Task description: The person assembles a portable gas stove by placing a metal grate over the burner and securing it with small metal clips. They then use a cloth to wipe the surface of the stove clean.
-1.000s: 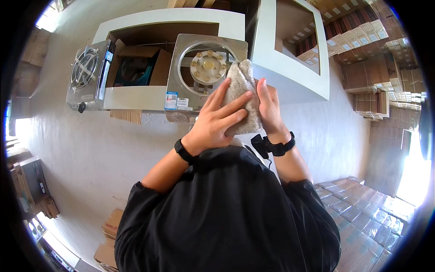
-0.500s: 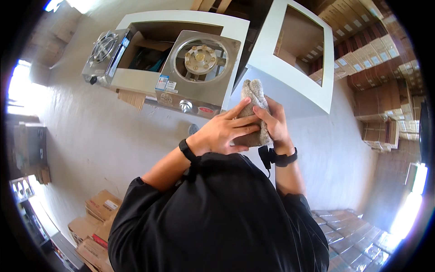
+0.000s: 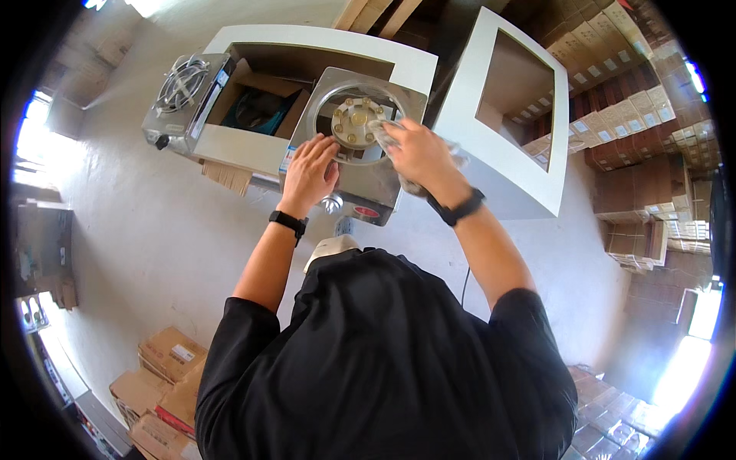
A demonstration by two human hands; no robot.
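Stainless steel is gleaming in front of me: a square stove is lying across the right part of a white cabinet, its round burner facing up. The person's left hand is resting on the stove's near left part, fingers stretched out and grasping nothing. The right hand is clutching a crumpled grey cloth over the stove's right side, just beside the burner. A second stove is sitting at the cabinet's left end.
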